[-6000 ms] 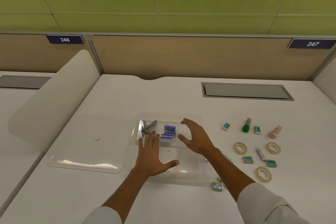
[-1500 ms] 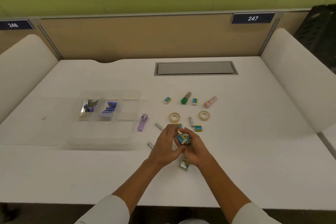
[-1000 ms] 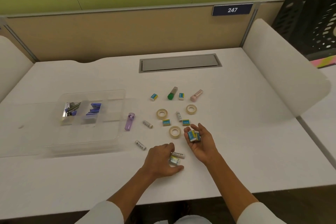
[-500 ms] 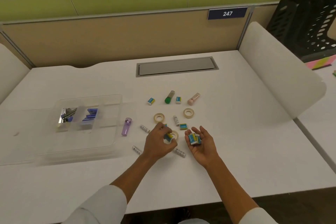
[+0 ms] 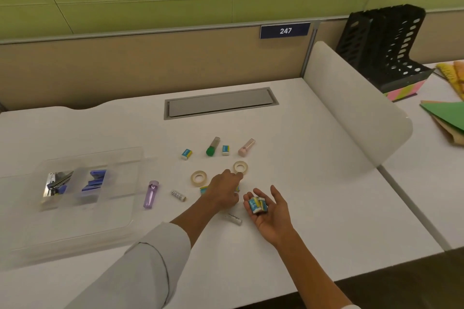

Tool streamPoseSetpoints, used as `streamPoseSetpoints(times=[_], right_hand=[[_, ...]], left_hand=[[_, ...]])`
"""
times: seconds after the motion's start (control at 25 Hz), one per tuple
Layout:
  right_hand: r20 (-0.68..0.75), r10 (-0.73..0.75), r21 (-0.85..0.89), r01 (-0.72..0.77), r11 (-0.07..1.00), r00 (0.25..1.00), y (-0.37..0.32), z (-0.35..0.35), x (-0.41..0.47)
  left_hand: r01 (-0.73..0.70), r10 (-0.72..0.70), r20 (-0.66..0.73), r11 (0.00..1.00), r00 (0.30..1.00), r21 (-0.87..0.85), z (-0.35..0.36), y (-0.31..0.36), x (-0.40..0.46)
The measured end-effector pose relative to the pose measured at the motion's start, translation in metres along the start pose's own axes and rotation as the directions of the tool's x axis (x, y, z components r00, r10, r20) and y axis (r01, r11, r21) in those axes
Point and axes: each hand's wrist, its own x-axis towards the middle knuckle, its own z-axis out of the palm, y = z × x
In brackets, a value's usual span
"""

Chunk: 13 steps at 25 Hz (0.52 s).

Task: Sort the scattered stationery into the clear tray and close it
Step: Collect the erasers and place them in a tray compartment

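The left hand has reached farther out among the scattered erasers, fingers curled, grip unclear, while the upturned right hand cradles collected erasers; the clear tray waits open, far left.
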Motion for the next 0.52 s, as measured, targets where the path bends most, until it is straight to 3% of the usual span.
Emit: streamPoseSetpoints(times=[0.2,0.44,0.52], right_hand=[[0.021,0.017,0.029,-0.018,0.999,1.0,-0.005,-0.002,0.005],[0.032,0.015,0.054,-0.017,0.998,0.999,-0.005,0.008,0.013],[0.037,0.018,0.059,-0.02,0.998,0.999,-0.002,0.013,0.016]], left_hand=[[-0.009,0.009,0.009,1.0,1.0,0.02,0.003,-0.001,0.006],[0.014,-0.058,-0.187,0.974,0.981,-0.225,-0.008,-0.009,-0.004],[-0.046,-0.027,-0.248,0.958,0.968,-0.284,-0.016,-0.008,-0.007]])
